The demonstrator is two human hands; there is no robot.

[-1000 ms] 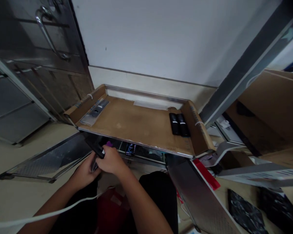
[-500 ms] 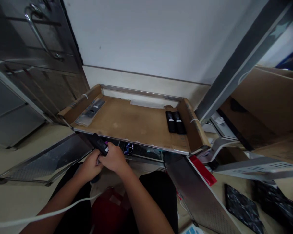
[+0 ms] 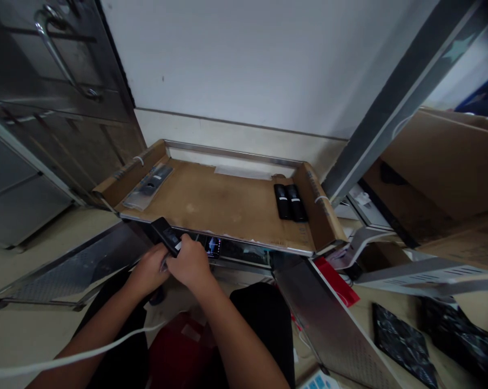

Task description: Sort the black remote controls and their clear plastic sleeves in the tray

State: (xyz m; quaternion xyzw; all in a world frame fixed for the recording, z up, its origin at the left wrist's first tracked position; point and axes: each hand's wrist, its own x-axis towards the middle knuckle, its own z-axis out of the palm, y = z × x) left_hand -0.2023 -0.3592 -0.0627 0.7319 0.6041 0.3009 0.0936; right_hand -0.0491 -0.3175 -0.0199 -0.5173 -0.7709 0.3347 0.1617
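Both hands are together in front of the tray's front edge, left of centre. My right hand [image 3: 192,263] is closed around the lower end of a slim black device [image 3: 165,235] with a small white label, its far end pointing up and left. My left hand [image 3: 149,269] is closed just below it, touching the right hand; its fingertips are partly hidden, so whether it grips the device's end or something small is unclear. Two similar black devices [image 3: 289,203] lie side by side at the right of the cardboard-lined tray [image 3: 223,202].
At the tray's left lies a clear plastic sleeve [image 3: 148,187] with something dark in it. Below the front edge, a lit phone [image 3: 213,246] rests on a lower shelf. Metal panels [image 3: 328,319] angle out on both sides. A white cable [image 3: 106,346] crosses my left arm.
The black device has turned slightly in my hands, showing more of its broad face. A purple bit beside it no longer shows. The camera view has shifted a little.
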